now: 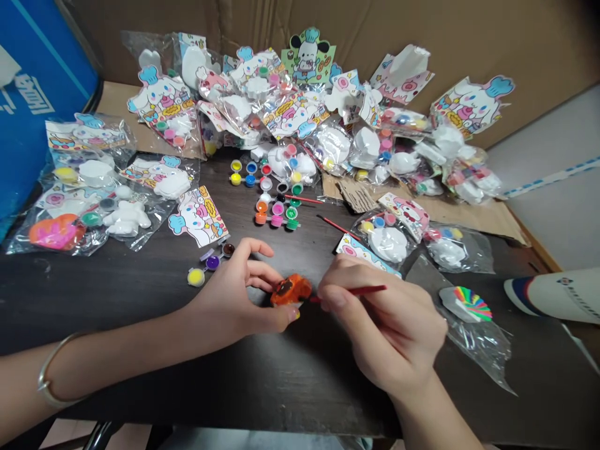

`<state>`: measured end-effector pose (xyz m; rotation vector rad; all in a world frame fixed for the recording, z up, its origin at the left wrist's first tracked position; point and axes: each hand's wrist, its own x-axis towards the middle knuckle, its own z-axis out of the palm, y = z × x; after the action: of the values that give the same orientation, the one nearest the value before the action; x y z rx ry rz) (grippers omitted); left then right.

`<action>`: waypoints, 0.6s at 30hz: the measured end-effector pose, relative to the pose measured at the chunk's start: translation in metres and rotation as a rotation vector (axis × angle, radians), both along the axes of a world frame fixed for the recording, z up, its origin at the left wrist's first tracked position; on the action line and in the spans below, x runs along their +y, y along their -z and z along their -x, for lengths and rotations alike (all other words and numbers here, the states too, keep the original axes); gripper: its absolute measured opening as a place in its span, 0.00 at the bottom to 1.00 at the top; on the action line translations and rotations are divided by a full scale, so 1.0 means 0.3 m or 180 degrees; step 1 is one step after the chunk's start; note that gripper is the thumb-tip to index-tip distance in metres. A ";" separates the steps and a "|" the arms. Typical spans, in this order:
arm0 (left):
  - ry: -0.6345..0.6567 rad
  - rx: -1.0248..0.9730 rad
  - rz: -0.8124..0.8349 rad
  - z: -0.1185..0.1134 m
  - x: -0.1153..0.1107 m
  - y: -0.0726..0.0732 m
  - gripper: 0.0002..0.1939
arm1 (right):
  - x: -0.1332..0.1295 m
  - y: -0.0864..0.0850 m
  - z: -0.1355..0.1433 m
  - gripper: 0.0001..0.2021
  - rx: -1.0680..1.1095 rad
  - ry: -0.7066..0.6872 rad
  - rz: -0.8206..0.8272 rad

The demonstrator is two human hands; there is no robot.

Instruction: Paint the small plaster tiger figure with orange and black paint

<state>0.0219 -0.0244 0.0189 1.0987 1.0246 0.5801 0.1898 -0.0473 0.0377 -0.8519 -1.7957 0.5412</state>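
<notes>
– What surfaces are there?
– The table is dark and smooth, with a faint sheen. Behind it stands a tan cardboard sheet, and crinkled clear bags are heaped before it, full of chalky white, rounded shapes and bright printed cards.
– And the paints?
– Small round plastic pots, joined in strips: yellow, blue, red, orange, pink, green and more. To the right, a ridged fan-shaped shell with rainbow stripes lies on clear film.
– How does the piece in hand look?
– The piece is small and rounded, mostly glossy orange. It has a black patch on its upper face, a dark spot at its right end and a pale lower edge.
– Where does it sit in the grip?
– Between the thumb and fingers of the left hand, just over the table near its front: thumb on the near side, fingers behind and to the left.
– And the right hand?
– It pinches a slim red brush, pointing at the piece's right end. Whether the tip touches, I cannot tell.
</notes>
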 end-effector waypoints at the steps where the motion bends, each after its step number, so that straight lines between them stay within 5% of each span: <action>1: -0.0013 0.0029 -0.0022 0.001 -0.002 0.001 0.30 | -0.002 -0.003 -0.003 0.10 0.0026 0.0020 0.0018; 7: -0.0035 0.0125 0.0009 0.005 -0.003 0.005 0.29 | -0.005 -0.017 -0.041 0.09 0.0287 0.0514 -0.0176; 14: -0.0024 0.0065 -0.0063 0.007 -0.002 0.009 0.29 | 0.023 -0.036 -0.075 0.10 0.0010 0.0444 -0.0387; 18: -0.0057 0.0015 -0.0091 0.004 -0.005 0.014 0.29 | 0.117 -0.050 -0.085 0.08 -0.0151 0.0327 -0.0098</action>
<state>0.0208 -0.0258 0.0146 1.1175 1.0338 0.6083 0.2153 -0.0121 0.0526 -0.9369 -1.7879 0.4293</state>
